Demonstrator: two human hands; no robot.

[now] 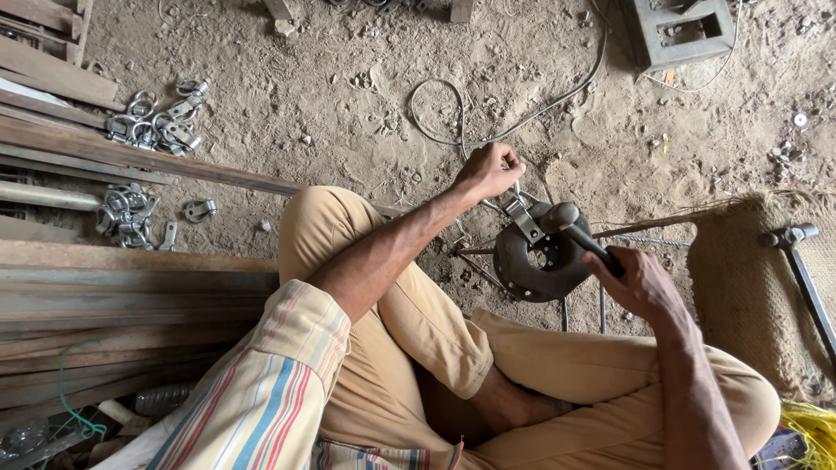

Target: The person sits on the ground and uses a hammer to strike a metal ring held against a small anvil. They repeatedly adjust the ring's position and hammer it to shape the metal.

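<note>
Here I sit cross-legged on the dirt floor (pixel 348 70), stacked wooden planks (pixel 104 287) along its left edge and a burlap mat (pixel 749 287) at its right edge. Just before my knees lies a heavy round iron block (pixel 535 261) with a hole in it. My right hand (pixel 640 283) is closed around the dark handle of a hammer (pixel 579 233), its head resting over the block. My left hand (pixel 488 171) is fisted on a small metal clasp (pixel 522 216) held against the block's top. More clasps (pixel 157 122) lie piled near the planks.
</note>
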